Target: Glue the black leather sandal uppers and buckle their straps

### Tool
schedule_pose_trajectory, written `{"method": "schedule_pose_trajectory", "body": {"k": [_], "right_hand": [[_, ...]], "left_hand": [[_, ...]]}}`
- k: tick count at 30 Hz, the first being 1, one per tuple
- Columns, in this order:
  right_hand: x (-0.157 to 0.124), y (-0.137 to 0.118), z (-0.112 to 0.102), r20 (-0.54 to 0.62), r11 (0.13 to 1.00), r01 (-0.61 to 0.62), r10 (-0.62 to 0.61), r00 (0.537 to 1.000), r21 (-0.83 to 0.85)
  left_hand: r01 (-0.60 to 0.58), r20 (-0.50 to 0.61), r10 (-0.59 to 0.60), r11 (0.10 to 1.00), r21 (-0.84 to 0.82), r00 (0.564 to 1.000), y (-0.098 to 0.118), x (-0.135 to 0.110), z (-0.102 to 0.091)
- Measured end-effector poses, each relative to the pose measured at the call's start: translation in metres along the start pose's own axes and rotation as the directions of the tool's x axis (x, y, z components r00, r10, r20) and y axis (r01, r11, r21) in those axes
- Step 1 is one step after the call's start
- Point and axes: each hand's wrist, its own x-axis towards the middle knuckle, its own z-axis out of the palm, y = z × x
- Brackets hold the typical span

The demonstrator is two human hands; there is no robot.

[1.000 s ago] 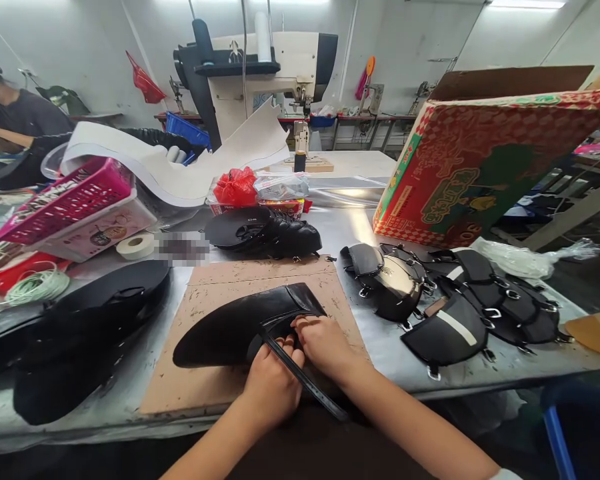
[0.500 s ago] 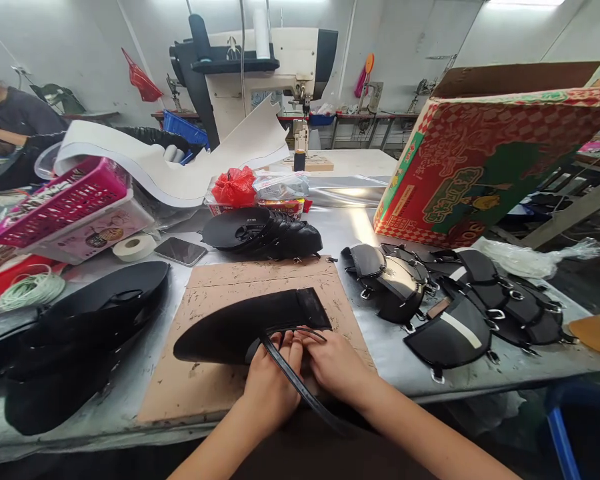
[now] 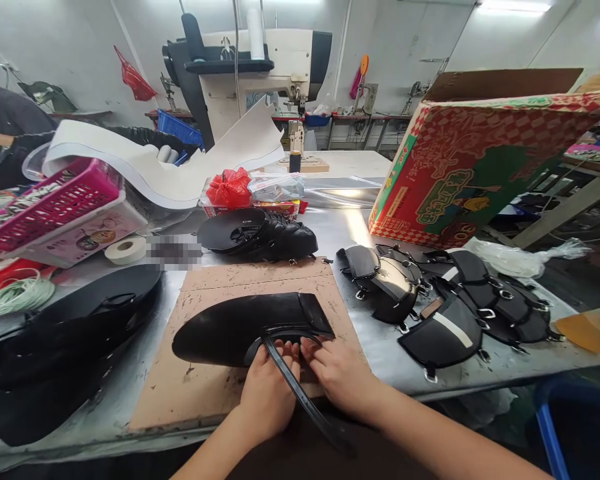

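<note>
A black leather piece, long with one rounded end and a squared end, lies on a brown cardboard sheet. At the concave cutout on its near edge, my left hand grips with bent fingers. Close on its right, my right hand pinches the same edge near the squared end. A narrow black strap runs from the cutout across my left hand toward my lap. The fingertips are partly hidden at the edge.
Stacked black pieces lie at the left; another stack lies behind the cardboard. Buckled black parts cover the right. A tilted red carton, a sewing machine and a pink basket stand farther back. A person sits far left.
The view has shifted slightly. My fingers have drawn a little toward me along the edge, and the thin strip end that arched over my right fingers now lies lower.
</note>
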Motion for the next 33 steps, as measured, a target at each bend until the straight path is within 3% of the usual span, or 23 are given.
{"method": "schedule_pose_trajectory", "body": {"k": [5,7,10,12,14,16,17,20,22,25,28,31,33], "right_hand": [[0.009,0.009,-0.014,-0.053,0.970,0.169,-0.180,0.982,-0.177],[0.018,0.010,-0.021,-0.105,0.954,0.219,-0.243,0.964,-0.205],[0.033,0.013,-0.033,-0.255,0.945,0.279,-0.316,0.914,-0.171],[0.043,0.021,-0.039,-0.413,0.975,0.221,-0.205,0.887,-0.010],[0.055,0.037,-0.043,-0.490,0.966,0.030,0.102,0.866,0.256],[0.070,0.058,-0.042,-0.406,0.865,-0.198,0.405,0.819,0.461],[0.077,0.067,-0.040,-0.356,0.827,-0.261,0.470,0.808,0.499],[0.092,0.082,-0.028,-0.165,0.744,-0.349,0.519,0.838,0.570],[0.094,0.077,-0.019,-0.048,0.697,-0.380,0.510,0.859,0.608],[0.087,0.058,-0.010,0.077,0.620,-0.421,0.503,0.861,0.662],[0.077,0.041,-0.003,0.156,0.524,-0.454,0.516,0.842,0.721],[0.067,0.031,0.000,0.209,0.401,-0.467,0.538,0.817,0.788],[0.061,0.025,-0.003,0.265,0.277,-0.461,0.533,0.804,0.843]], "left_hand": [[-0.022,-0.047,0.022,1.000,-0.007,0.999,-0.002,0.008,-0.010],[-0.018,-0.151,0.018,1.000,0.001,0.988,-0.003,0.012,-0.010],[-0.039,-0.352,0.045,0.999,0.024,0.935,-0.011,0.014,-0.011],[-0.017,-0.411,0.010,1.000,-0.013,0.912,-0.023,0.013,-0.017],[-0.017,-0.331,-0.017,0.995,-0.101,0.944,-0.036,0.011,-0.030],[-0.043,-0.129,0.019,0.982,-0.185,0.992,-0.049,0.010,-0.049],[-0.034,-0.007,0.033,0.978,-0.206,0.999,-0.055,0.009,-0.058],[0.035,0.305,0.034,0.975,-0.218,0.952,-0.066,0.006,-0.085],[0.097,0.404,0.000,0.971,-0.220,0.915,-0.064,0.007,-0.096],[0.245,0.440,-0.154,0.957,-0.157,0.885,-0.049,0.019,-0.099],[0.348,0.396,-0.296,0.935,-0.066,0.869,-0.027,0.040,-0.089],[0.374,0.362,-0.319,0.923,-0.091,0.876,-0.016,0.049,-0.078],[0.380,0.359,-0.318,0.917,-0.118,0.878,-0.018,0.042,-0.077]]}}
